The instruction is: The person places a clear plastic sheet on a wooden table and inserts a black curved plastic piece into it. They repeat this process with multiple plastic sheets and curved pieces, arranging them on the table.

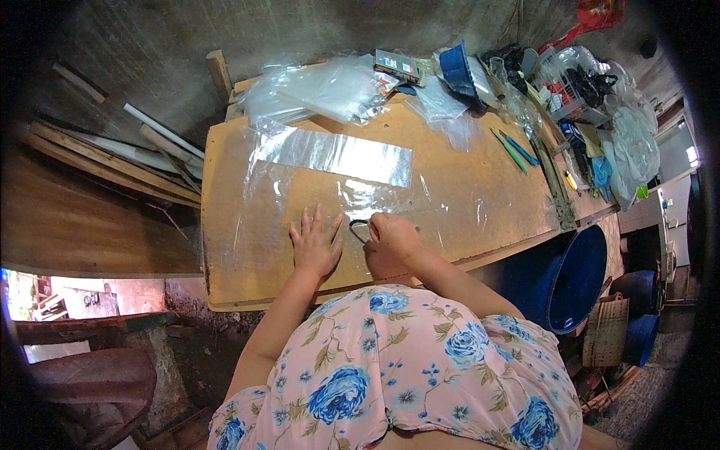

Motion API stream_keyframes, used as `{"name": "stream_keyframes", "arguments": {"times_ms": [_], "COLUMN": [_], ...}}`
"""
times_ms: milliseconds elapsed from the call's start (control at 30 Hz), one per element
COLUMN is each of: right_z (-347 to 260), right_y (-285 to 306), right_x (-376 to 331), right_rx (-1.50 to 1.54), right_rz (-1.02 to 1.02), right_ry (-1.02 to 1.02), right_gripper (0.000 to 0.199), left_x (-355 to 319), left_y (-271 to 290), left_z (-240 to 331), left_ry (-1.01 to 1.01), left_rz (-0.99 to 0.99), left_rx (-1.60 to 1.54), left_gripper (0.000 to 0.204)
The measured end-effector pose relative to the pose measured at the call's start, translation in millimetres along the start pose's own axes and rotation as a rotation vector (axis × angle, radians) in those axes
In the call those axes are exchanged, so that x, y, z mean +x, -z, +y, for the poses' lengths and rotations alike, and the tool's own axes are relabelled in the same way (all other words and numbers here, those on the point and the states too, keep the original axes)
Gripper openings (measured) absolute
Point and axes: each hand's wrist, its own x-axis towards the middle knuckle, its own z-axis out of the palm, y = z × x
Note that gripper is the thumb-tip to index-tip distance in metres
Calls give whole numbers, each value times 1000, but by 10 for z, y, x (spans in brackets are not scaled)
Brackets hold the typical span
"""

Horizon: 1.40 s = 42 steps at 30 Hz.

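Note:
My left hand (pixel 316 244) lies flat near the front of the wooden table (pixel 480 214), fingers spread, pressing on a clear plastic sheet (pixel 367 199). Just to its right, my right hand (pixel 391 238) is closed on a thin black looped thing (pixel 358 223). Only the loop shows beside the fingers, so its kind is hidden. Beyond both hands, a long shiny strip of clear film (pixel 337 156) lies across the sheet.
A pile of clear plastic bags (pixel 315 94) covers the table's back, near a dark blue container (pixel 459 73). Green-handled (pixel 510 151) and blue-handled tools (pixel 521 149) lie at the right. A crowded basket (pixel 574 94) stands beyond; a large blue barrel (pixel 574 277) stands below the right edge.

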Motion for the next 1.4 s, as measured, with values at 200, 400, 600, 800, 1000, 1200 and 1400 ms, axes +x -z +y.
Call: {"name": "stream_keyframes", "arguments": {"times_ms": [200,400,600,800,1000,1200,1400], "right_z": [35,149,901,2240,3236,3797,4580], "right_y": [-54,69,915,1714,2164,2169,1773], "right_x": [5,-34,-218,-1017,-1719,-1579,-1670], "right_rx": [-18,211,1100,864,-283,-494,-553], "right_rz": [15,276,649,1179,1221,712,621], "right_ry": [25,-136,-477,-571,-706,-929,-877], "right_gripper": [9,11,13,11,13,15,18], "left_x": [6,12,-30,33,-30,-42,54], "left_y": [13,-82,118,53,-184,-529,-295], "left_z": [4,-30,135,155,759,864,1119], "left_ry": [3,-20,-182,-229,-511,-579,-510], "left_rz": [-23,24,-25,33,1,-53,47], "left_rx": [2,6,-15,-2,-12,-116,-228], "left_gripper": [49,50,48,56,58,42,20]}}
